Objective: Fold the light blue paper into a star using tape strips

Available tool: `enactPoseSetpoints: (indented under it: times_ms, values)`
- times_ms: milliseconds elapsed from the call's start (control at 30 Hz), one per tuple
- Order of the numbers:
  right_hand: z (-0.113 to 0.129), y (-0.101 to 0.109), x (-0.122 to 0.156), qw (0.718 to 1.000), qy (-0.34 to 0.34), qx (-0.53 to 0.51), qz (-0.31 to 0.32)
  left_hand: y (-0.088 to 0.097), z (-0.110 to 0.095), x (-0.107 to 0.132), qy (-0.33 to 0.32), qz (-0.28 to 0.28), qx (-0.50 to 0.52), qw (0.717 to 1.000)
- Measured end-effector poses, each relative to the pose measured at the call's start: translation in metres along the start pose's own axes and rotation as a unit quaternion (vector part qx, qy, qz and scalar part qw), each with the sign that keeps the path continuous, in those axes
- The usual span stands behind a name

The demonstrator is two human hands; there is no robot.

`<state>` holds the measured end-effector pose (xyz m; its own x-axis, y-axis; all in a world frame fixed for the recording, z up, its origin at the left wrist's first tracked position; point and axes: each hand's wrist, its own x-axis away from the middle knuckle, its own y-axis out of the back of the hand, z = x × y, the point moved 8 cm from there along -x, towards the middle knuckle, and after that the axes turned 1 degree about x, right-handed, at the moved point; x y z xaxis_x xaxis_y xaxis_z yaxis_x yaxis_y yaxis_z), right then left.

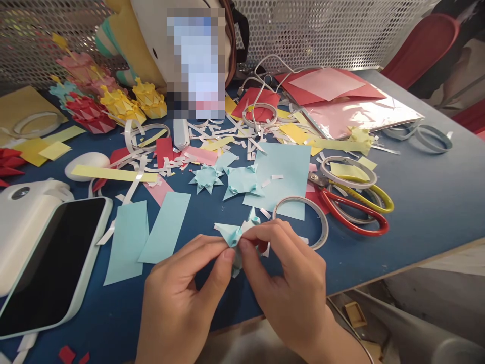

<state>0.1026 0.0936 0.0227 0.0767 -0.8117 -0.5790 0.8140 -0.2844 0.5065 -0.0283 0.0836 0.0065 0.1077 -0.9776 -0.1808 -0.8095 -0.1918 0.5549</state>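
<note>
Between my two hands, just above the table's near edge, is a light blue folded paper piece (231,233) with pointed corners. My left hand (189,283) pinches its left side between thumb and forefinger. From the right, my right hand (284,268) pinches it too, fingertips close to the left ones; part of the paper is hidden behind the fingers. Beyond them lie a light blue folded paper star (206,178) and a second folded blue piece (242,181). Light blue paper strips (127,237) rest left of my hands, and a larger blue sheet (284,172) lies behind.
Red-and-yellow-handled scissors (356,212) and tape rolls (322,222) lie to the right. A phone (56,263) is at left. Paper scraps (227,134) litter the middle. Folded paper towers (121,103), a plush bag (144,40) and paper packs (364,111) stand or lie farther back.
</note>
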Motion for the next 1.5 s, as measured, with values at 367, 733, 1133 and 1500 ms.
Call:
enactPoseSetpoints:
  times_ms: [367,733,1133,1500]
  values:
    - [0.007,0.002,0.0,0.999,0.044,0.025,0.007,0.002,-0.002,-0.001,-0.018,-0.017,-0.015,1.0]
    - [0.012,0.003,-0.001,0.998,0.051,0.022,-0.002,0.001,0.005,0.0,0.046,-0.04,0.106,0.992]
    - [0.016,0.003,-0.003,0.996,0.073,0.043,0.024,0.005,0.007,0.002,0.07,-0.018,0.085,0.994]
    - [0.024,-0.003,-0.001,0.989,0.135,0.059,0.023,0.004,0.009,0.002,0.076,-0.01,0.048,0.996]
